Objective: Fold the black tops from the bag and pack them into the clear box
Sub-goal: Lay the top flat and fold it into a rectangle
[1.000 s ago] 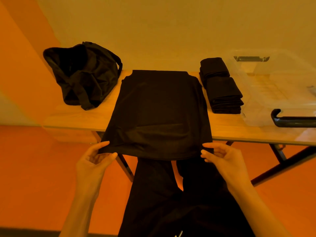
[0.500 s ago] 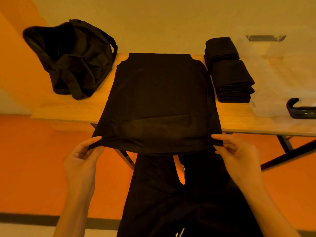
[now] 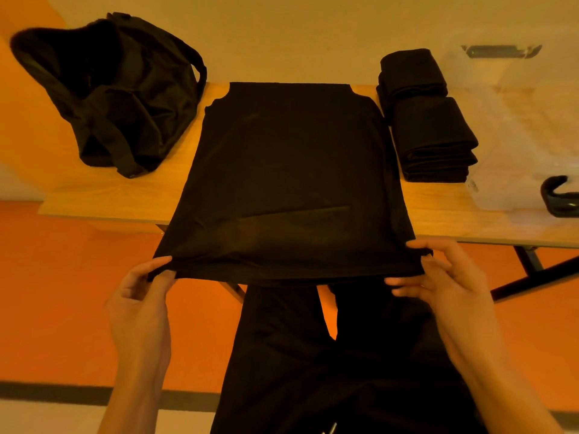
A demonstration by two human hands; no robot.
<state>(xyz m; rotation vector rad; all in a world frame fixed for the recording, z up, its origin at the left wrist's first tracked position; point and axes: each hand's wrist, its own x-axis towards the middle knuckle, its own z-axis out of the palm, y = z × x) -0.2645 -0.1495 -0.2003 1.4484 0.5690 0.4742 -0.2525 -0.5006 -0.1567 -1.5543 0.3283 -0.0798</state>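
While the top [image 3: 288, 170] lies flat on the table [image 3: 125, 195], hem over its near edge, my left hand [image 3: 141, 296] pinches the left hem corner, my right hand [image 3: 445, 277] the right. The bag [image 3: 119, 95] sits at the left end, folded tops [image 3: 432, 139] beside the box [image 3: 526, 126] at the right.

both hands [image 3: 139, 303] [image 3: 448, 281] pinch the black top's [image 3: 288, 170] near hem corners over the table [image 3: 125, 195].

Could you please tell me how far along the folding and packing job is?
Done: folded tops are stacked on the table beside the clear box. In hand: one black top lies spread flat, the left hand and right hand pinching its near hem corners. Left: folding it, packing everything into the box, and anything in the bag, whose inside is not visible.
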